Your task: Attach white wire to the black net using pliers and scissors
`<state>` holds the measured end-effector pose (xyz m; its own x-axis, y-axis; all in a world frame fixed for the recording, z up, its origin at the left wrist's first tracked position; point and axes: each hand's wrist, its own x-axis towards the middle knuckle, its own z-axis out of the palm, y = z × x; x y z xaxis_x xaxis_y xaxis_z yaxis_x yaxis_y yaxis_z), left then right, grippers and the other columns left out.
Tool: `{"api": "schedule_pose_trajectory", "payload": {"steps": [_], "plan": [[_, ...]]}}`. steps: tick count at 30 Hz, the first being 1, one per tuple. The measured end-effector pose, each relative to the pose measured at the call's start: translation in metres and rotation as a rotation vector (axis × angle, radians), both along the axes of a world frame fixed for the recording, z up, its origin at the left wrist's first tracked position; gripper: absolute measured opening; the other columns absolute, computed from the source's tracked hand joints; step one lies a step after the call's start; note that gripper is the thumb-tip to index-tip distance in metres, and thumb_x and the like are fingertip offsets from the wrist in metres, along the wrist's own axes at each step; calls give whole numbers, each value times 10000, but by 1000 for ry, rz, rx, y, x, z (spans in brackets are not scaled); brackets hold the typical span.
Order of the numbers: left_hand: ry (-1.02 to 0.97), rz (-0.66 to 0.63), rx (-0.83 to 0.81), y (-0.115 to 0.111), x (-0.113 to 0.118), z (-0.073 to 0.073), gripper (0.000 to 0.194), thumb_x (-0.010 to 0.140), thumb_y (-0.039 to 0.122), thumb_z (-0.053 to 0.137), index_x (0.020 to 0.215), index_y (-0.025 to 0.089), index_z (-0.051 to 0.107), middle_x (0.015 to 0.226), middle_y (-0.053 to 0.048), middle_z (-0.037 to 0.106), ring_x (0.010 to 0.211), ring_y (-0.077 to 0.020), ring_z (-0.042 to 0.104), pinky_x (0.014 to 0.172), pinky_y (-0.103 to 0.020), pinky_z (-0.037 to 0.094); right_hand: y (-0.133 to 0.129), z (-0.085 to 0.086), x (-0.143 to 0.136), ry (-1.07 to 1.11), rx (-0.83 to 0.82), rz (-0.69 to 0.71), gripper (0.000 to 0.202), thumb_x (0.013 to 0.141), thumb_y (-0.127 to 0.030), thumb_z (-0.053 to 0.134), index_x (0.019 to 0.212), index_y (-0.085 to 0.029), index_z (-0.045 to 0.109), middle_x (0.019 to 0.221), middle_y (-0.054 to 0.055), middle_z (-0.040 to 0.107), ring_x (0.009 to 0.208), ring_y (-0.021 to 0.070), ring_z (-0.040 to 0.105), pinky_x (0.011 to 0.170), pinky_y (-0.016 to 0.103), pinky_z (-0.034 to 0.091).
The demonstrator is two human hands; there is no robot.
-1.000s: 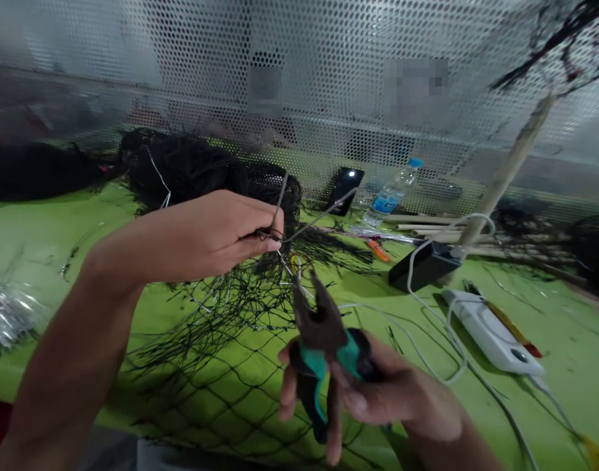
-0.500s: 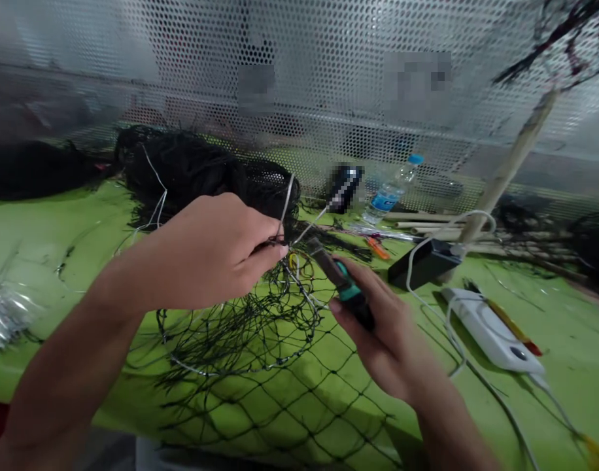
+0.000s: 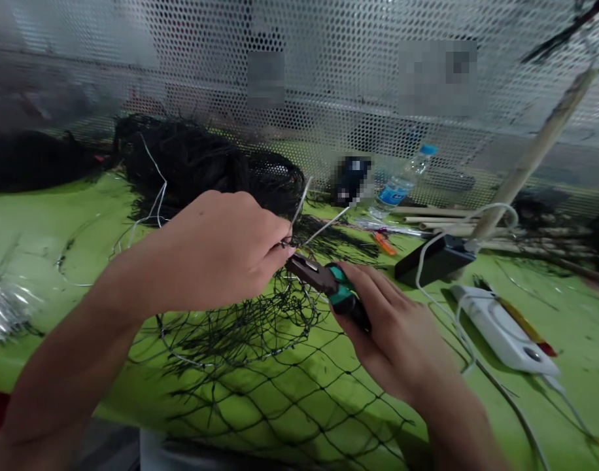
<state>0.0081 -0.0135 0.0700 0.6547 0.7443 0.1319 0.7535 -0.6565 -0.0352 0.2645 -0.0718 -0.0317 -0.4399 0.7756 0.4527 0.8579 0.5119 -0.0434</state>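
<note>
My left hand (image 3: pixel 225 252) is closed in a pinch on a wire ring (image 3: pixel 206 363) strung with black netting (image 3: pixel 274 392). Two pale wire ends (image 3: pixel 324 227) stick up past its fingertips. Wrapped round the dark green-and-black handles of a pair of pliers (image 3: pixel 319 271), my right hand (image 3: pixel 392 327) holds the tool with its jaws right at the left fingertips. Whether the jaws grip the wire cannot be made out. The netting hangs below both hands over the front of the green table.
Behind the hands lies a large heap of black netting (image 3: pixel 182 163). To the right are a water bottle (image 3: pixel 397 190), a black adapter box (image 3: pixel 434 260), a white power strip (image 3: pixel 505 333) with cables and a slanting wooden pole (image 3: pixel 539 147). A perforated metal panel (image 3: pixel 329 78) stands at the back.
The pliers have moved left, from a small gap to right up against the left fingertips. The left hand keeps its pinch on the wire. The view has shifted slightly.
</note>
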Motion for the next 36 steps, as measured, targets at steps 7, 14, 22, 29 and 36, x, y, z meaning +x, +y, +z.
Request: {"api": "schedule_pose_trajectory", "payload": {"steps": [7,14,22,29,36], "plan": [[-1,-27,-4,3,-1,-3,298,1019,321,460,773,210,586,609,2,536,510,-145,391,584,-332,219,2,3,2,71,-130,58,386,1008,-237,560,1387,-171,525,1244,161,738,1013,336,755,721,416,595],[3,-100,-63,5,-6,-4,283,1038,317,472,810,216,606,657,-12,578,573,-169,489,609,-327,289,6,5,4,174,-346,125,331,1009,-208,567,1339,-192,558,1097,104,737,865,238,700,670,332,509],[-99,-241,-166,10,-9,1,223,1030,223,498,863,204,645,811,-6,684,646,-142,563,620,-298,338,10,6,5,253,-469,157,310,1048,-304,573,1333,-186,602,948,71,749,735,198,663,615,311,465],[-147,-247,-174,12,-11,-4,234,1051,275,507,869,211,639,818,-5,680,680,-148,577,659,-288,353,15,-1,8,396,-539,204,399,1033,-391,617,1378,-191,636,1036,72,776,842,217,704,738,320,556],[-173,-223,-184,14,-8,-6,192,1061,250,492,951,205,643,828,-4,685,675,-146,576,639,-286,345,16,-8,8,531,-657,176,450,1005,-479,640,1360,-205,678,913,41,732,777,203,647,692,306,550]]}}
